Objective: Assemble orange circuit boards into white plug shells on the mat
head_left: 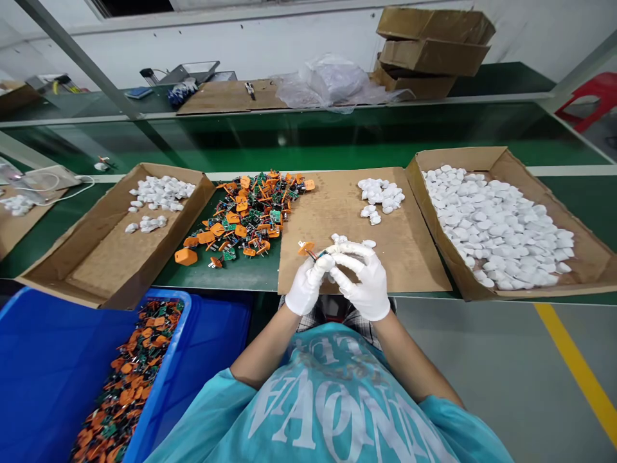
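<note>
Both hands wear white gloves and meet over the front edge of the cardboard sheet (318, 209). My left hand (307, 283) is closed around an orange plug piece (306, 247) with metal prongs and a small circuit board. My right hand (365, 278) curves in from the right, its fingertips pinched against the board end; whatever lies between them is hidden. A few white plastic pieces (369, 244) lie just beyond the fingers. Farther back on the sheet sits a small group of similar white shells (383, 193). Left of the sheet spreads a heap of orange plug pieces with circuit boards (241, 215).
A cardboard tray (585, 247) full of white shells stands at right. Another tray (96, 267) at left holds fewer white pieces. Below it, a blue bin (43, 360) contains many orange plug pieces. Stacked boxes (431, 54) and plastic bags (332, 80) occupy the back shelf.
</note>
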A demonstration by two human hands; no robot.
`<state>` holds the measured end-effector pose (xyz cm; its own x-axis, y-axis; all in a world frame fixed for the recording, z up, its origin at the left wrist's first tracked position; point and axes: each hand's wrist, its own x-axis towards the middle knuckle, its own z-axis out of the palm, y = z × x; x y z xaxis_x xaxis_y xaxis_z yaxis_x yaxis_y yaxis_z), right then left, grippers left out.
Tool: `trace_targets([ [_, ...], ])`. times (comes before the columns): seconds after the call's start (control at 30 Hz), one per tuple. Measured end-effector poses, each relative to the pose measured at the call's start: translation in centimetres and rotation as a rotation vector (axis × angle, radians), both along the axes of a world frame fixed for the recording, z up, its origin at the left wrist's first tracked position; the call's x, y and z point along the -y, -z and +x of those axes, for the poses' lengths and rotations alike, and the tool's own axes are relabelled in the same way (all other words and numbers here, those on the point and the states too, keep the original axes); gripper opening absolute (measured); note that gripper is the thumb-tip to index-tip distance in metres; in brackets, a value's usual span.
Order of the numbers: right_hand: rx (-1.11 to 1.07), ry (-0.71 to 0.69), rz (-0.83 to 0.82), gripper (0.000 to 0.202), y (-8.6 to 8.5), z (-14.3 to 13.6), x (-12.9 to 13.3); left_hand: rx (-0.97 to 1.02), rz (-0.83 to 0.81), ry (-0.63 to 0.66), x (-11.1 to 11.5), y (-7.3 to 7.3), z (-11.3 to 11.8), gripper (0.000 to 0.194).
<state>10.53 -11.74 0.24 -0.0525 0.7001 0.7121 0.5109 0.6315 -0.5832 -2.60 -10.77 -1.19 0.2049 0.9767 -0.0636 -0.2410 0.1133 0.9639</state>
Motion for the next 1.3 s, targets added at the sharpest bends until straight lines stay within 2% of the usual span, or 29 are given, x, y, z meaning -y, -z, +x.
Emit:
trace_targets([
  [0.13,-0.002,-0.012,-0.005,0.02,0.0,0.0,0.1,-0.049,0.135,-0.019,0.0,-0.1,-0.3,0.048],
  [0.23,0.015,-0.043,0.042,0.026,0.0,0.2,0.0,-0.044,0.141,-0.023,0.0,-0.3,-0.7,0.046],
  [0.33,0.004,-0.099,0.046,0.032,-0.2,0.6,-0.3,-0.008,0.061,0.02,0.0,-0.1,-1.1,0.052],
  [0.43,0.035,-0.232,0.007,0.041,-0.4,0.8,-0.7,-0.002,-0.03,0.037,0.1,0.3,-1.0,0.058],
  [0.5,0.054,-0.301,-0.04,0.037,-0.3,0.7,-0.8,0.046,-0.085,0.06,0.2,0.5,-0.5,0.062],
  [0.67,0.003,-0.217,-0.125,0.021,0.3,0.2,-0.4,0.273,-0.207,0.233,0.4,0.5,1.1,0.074],
  [0.87,-0.289,-0.334,-0.394,0.032,0.2,-0.1,-0.2,0.147,-0.122,0.181,0.3,0.3,0.6,0.07],
  [0.97,-0.432,-0.348,-0.49,0.028,-0.2,-0.4,-0.1,0.134,-0.087,0.219,0.2,0.7,0.3,0.069],
  [1.07,-0.475,-0.354,-0.529,0.029,-0.5,-0.5,-0.1,0.167,-0.106,0.256,0.4,1.2,0.5,0.068],
  [1.17,-0.376,-0.246,-0.48,0.021,-0.5,-0.2,-0.1,0.196,-0.126,0.257,0.7,1.6,0.8,0.067],
  [1.3,-0.107,-0.199,-0.239,0.016,-0.5,0.6,0.0,0.236,-0.15,0.199,0.7,0.9,0.6,0.063],
])
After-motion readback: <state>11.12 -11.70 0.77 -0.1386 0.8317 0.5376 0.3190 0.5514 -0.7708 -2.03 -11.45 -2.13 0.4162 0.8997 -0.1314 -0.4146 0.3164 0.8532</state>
